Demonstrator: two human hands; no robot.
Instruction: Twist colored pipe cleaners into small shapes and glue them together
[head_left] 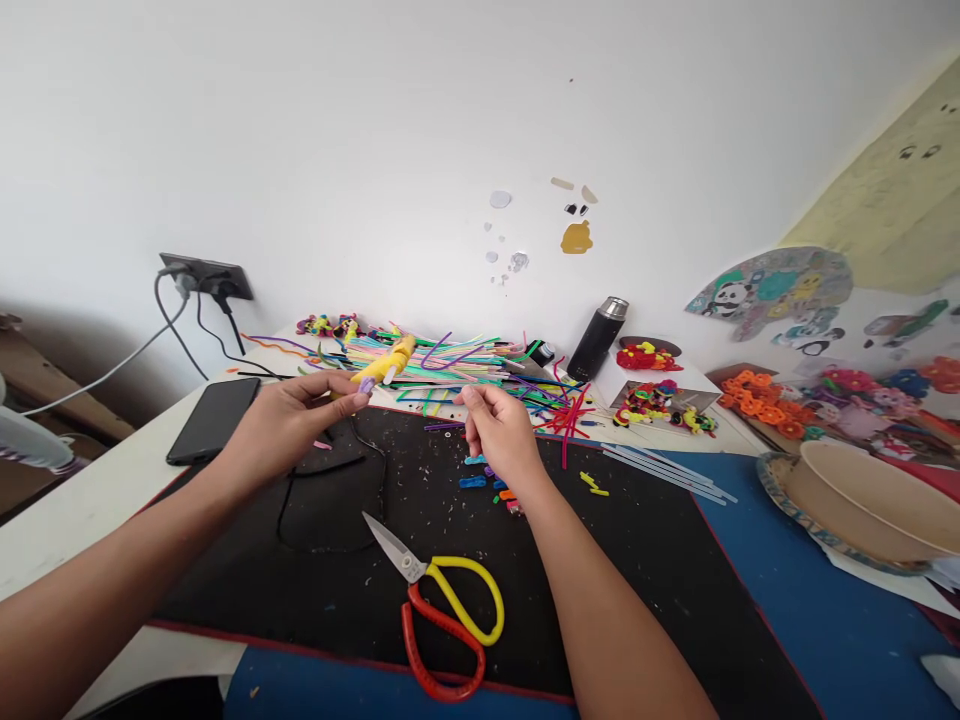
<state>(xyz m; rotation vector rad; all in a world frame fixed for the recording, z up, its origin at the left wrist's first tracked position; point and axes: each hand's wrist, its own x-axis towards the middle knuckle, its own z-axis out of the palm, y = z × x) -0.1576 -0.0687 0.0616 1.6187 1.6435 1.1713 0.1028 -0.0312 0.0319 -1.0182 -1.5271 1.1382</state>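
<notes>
Between the thumb and fingers of my left hand (304,415) is a small yellow craft piece (390,362) with a purple bit at its lower end and a white bit on it. A thin black cord hangs below that hand and loops over the black mat (615,600). My right hand (495,425) is raised to the right, its thumb and fingertips pinched together; whatever it pinches is too small to name. Scissors (409,565) with one red and one yellow handle lie on the mat below both hands. Small colored clips (472,482) lie just under my right hand.
Many colored pipe cleaners (450,360) are heaped along the wall. A phone (214,420) lies at the left. A black thermos (598,340), small figures (651,398), pale sticks (667,472) and a round bowl (877,500) are at the right.
</notes>
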